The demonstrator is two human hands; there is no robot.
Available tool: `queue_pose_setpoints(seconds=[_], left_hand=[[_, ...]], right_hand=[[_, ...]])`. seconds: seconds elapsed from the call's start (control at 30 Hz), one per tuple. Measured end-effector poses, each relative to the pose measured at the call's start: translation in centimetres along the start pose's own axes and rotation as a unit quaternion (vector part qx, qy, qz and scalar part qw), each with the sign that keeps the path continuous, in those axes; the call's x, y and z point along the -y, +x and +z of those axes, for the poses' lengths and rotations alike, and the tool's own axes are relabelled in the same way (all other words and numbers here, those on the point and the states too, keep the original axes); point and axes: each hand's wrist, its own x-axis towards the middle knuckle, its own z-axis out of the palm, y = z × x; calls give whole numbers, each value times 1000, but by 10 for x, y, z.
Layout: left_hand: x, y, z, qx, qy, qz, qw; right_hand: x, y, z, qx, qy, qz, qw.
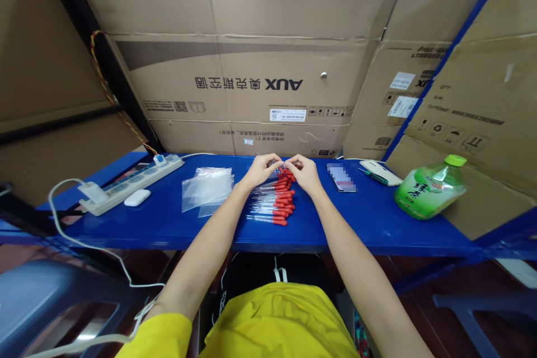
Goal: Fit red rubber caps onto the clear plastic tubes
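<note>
A pile of droppers (272, 201) with clear thin tubes and red bulbs lies on the blue table (331, 229). The bulbs point to the right, the tubes to the left. At the far end of this pile my left hand (263, 169) and my right hand (302, 172) meet fingertip to fingertip. Both have their fingers pinched together; whatever is between them is too small to make out. Red bulbs show just below my right fingers. Left of the pile, near my left forearm, clear plastic bags (207, 187) lie in a loose stack.
A power strip (134, 182) with a plugged-in white cable and a small white case (137, 197) are at the left. To the right lie a phone (342, 177), a green-handled tool (373, 175), a white flat object (381, 172) and a green drink bottle (428, 190). Cardboard (251, 56) walls the back.
</note>
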Motion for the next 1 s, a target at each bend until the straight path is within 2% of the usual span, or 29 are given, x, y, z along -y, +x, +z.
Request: queue_pose_setpoints(seconds=[0.23,0.37,0.5,0.63,0.77,0.9,1.0], left_hand=[[6,0,-2,23,-7,6,1000],[6,1,-5,33,2,15,999],[4,0,-11,55,11,16,998],[5,0,-16,62,19,6,998],[7,-1,-16,61,21,-8,998],[10,0,-14,64,22,-8,998],[11,0,-13,67,24,-8,997]], right_hand=[[-5,-1,1,24,36,4,999],[-3,0,-2,51,18,4,999],[-7,3,-11,25,-81,23,996],[-18,4,-20,20,-225,58,972],[-23,1,-24,61,-327,84,939],[-23,-3,-20,118,-358,87,922],[-24,-5,-15,137,-370,79,916]])
